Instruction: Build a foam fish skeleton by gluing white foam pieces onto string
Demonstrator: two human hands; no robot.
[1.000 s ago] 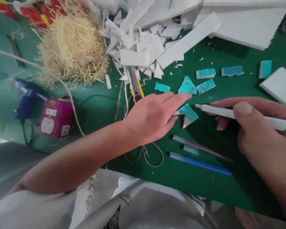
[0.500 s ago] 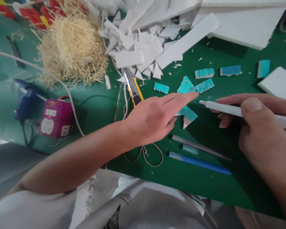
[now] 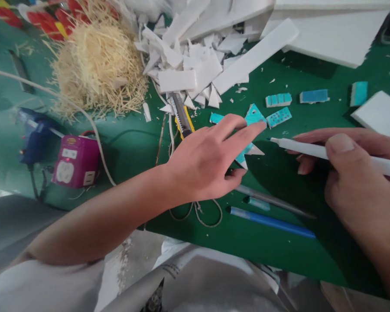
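Right grip [image 3: 360, 175]: closed on a white marker [image 3: 302, 148], its tip toward 9 o'clock
Left grip [image 3: 211, 160]: fingers spread over a painted foam piece [image 3: 248, 149]; cannot tell if pinching
Foam piece: on the green surface [image 3: 214, 240], partly hidden
From the piece, 12 o'clock: teal triangle [image 3: 254, 114]
2 o'clock: dotted block [image 3: 279, 117]
5 o'clock: blue pen [image 3: 274, 223]
10 o'clock: cutter knife [image 3: 182, 115]
9 o'clock: purple socket box [image 3: 76, 161]

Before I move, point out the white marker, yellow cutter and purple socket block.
White marker [image 3: 305, 148], head view, on its barrel.
Yellow cutter [image 3: 181, 115], head view, on its grey strip.
Purple socket block [image 3: 80, 159], head view, front face.
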